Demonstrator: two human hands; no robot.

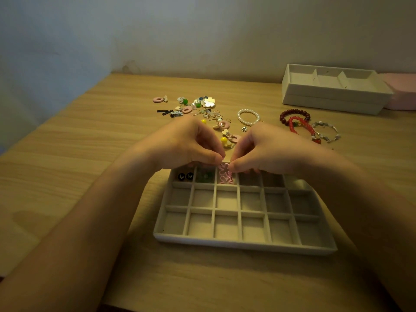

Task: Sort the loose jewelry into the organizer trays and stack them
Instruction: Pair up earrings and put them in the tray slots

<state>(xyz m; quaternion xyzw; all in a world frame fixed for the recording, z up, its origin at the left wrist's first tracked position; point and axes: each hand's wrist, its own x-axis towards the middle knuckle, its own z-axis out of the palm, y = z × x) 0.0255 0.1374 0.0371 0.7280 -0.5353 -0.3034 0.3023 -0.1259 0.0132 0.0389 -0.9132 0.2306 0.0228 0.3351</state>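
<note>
The desk (67, 154) is matt, pale wood-grain; the gridded tray (245, 244) looks velvety cloth; at 1 o'clock, a pearl bracelet (248, 117) gleams glossy.

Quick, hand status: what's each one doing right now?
Left hand: closed, pinching the pink flower earrings over the grid tray.
Right hand: closed, pinching the same earrings from the other side.
</note>
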